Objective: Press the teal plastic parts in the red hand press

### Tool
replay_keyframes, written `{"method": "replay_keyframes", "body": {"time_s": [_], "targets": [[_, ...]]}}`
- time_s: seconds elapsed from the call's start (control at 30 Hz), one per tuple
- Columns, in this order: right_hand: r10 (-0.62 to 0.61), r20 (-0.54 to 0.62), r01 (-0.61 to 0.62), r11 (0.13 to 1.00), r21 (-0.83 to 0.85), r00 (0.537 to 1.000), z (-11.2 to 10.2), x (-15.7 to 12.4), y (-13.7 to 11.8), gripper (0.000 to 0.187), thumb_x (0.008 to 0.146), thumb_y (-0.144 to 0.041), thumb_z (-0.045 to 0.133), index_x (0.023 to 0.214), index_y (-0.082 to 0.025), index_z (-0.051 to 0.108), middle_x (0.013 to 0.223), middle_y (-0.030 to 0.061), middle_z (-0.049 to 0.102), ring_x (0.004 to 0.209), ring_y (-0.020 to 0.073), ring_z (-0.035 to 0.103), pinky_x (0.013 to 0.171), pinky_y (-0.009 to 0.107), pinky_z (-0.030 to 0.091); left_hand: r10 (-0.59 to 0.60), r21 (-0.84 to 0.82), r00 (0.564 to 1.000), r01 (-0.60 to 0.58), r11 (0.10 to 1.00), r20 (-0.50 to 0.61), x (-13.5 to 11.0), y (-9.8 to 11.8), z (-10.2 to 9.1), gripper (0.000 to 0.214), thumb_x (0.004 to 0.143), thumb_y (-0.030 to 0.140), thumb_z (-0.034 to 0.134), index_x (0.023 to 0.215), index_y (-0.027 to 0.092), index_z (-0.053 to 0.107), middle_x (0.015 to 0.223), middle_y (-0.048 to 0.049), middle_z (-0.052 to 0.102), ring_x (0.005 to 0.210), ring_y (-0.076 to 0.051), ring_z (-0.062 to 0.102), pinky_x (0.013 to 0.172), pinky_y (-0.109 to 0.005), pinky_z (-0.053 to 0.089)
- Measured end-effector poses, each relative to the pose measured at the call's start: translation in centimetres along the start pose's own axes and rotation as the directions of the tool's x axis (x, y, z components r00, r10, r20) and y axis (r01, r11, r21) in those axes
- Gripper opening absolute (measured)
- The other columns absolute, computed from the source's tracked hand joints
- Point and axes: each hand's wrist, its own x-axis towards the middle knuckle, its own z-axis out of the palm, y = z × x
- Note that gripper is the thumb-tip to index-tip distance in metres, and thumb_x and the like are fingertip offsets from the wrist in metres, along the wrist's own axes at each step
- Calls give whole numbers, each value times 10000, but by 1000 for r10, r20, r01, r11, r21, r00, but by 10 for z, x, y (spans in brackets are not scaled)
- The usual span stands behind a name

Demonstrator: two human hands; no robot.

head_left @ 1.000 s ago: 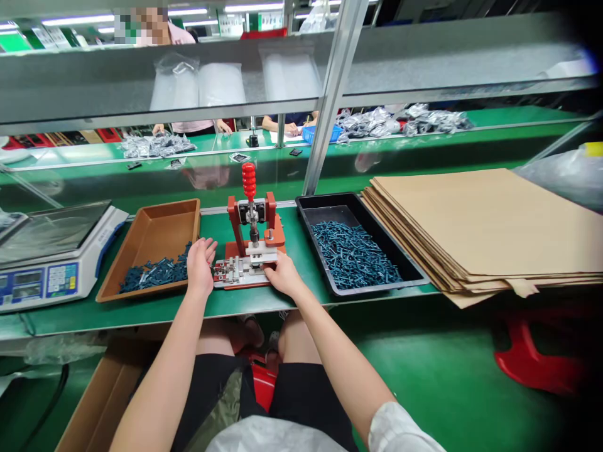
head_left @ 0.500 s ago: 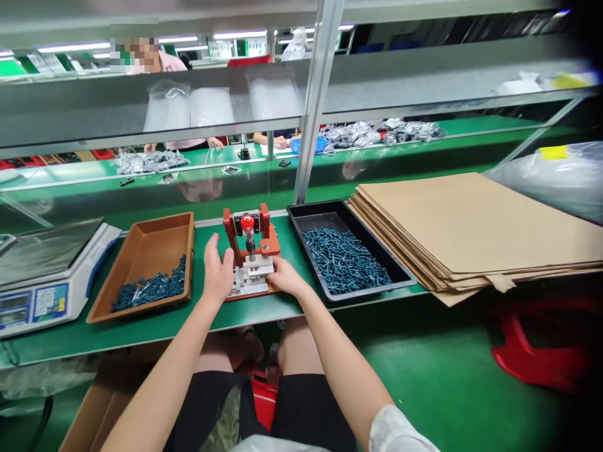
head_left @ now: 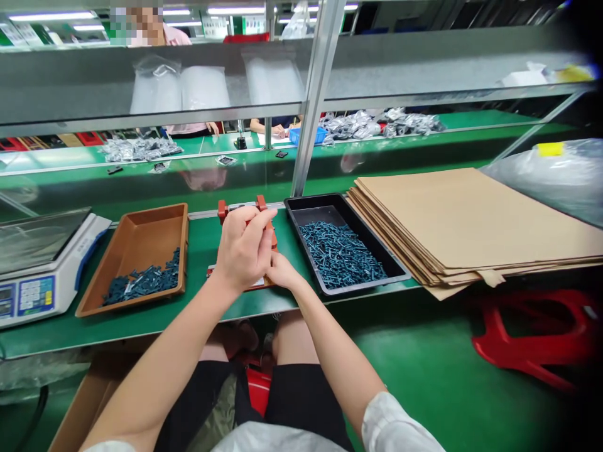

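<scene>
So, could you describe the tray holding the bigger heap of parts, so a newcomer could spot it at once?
On the green workbench, find the orange-red press behind the person's left hand. Right of it, between it and the stacked cardboard sheets, sits a black tray. Unlike the brown tray left of the press, it holds a far larger heap of dark teal parts.

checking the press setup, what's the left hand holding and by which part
The left hand is curled over the top of the red toggle press, hiding its handle, so whether it grips that handle cannot be told.
</scene>
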Motion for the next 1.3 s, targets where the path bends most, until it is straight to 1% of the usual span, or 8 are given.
{"method": "replay_keyframes", "body": {"time_s": [0.27,0.47,0.53,0.67,0.9,1.03,1.17,1.3], "targets": [[-177,-80,169,980,-101,981,8,-16,5,245,852,-138,512,1013,-210,683,1119,71,699,1088,232,641,984,391,506,-148,-17,985,150,988,91,70,-52,14,617,974,416,496,1532,219,322,1370,-142,510,1323,-326,473,1148,-522,351],[-243,-120,228,965,-126,963,15,-23,-2,182,861,-139,502,889,-210,667,1113,84,655,1069,237,625,972,406,512,-231,110,972,234,966,-40,-42,-56,-10,713,936,390,539,1561,199,255,1530,-170,443,1424,-316,408,1199,-511,314],[-205,-97,190,971,-144,974,18,-20,-3,225,853,-154,542,1003,-221,695,1196,84,644,1118,244,619,1006,414,502,-409,177,911,396,901,42,-94,-70,-10,648,908,378,558,1491,147,394,1466,-188,518,1383,-327,465,1177,-515,356],[-110,-70,97,981,-167,991,24,-13,-2,369,831,-169,596,1180,-255,682,1236,65,654,1146,250,622,1013,417,509,-695,170,655,679,714,297,-157,-95,2,437,912,417,516,1257,177,636,1288,-144,685,1238,-316,608,1106,-516,443],[-121,-115,95,973,-210,986,32,-8,-4,269,854,-179,573,1085,-222,704,1185,81,668,1143,249,617,1044,423,485,-908,-349,384,884,309,166,-152,-106,10,678,1000,616,173,1214,125,588,1125,-181,756,1123,-253,692,1034,-458,506],[-150,-185,103,964,-245,971,25,-12,-10,275,857,-159,511,1061,-199,692,1142,109,652,1105,260,613,1033,422,487,-943,-323,321,904,278,86,-165,-79,0,541,975,554,410,1320,146,495,1440,-218,561,1344,-274,546,1151,-480,405],[-131,-320,28,952,-306,938,26,-50,-22,196,924,-232,469,950,-202,662,942,111,632,942,284,606,906,453,514,-935,-333,342,896,294,97,-214,-6,-25,638,902,521,595,1439,235,401,1556,-170,413,1409,-290,461,1190,-488,364],[-188,-12,182,967,-179,982,65,-127,-47,167,960,-219,478,926,-252,639,941,90,642,910,265,597,837,439,523,-877,-552,123,815,-178,464,-255,63,-43,609,889,620,579,1370,257,495,1359,-164,599,1092,-258,677,989,-444,541]]}}
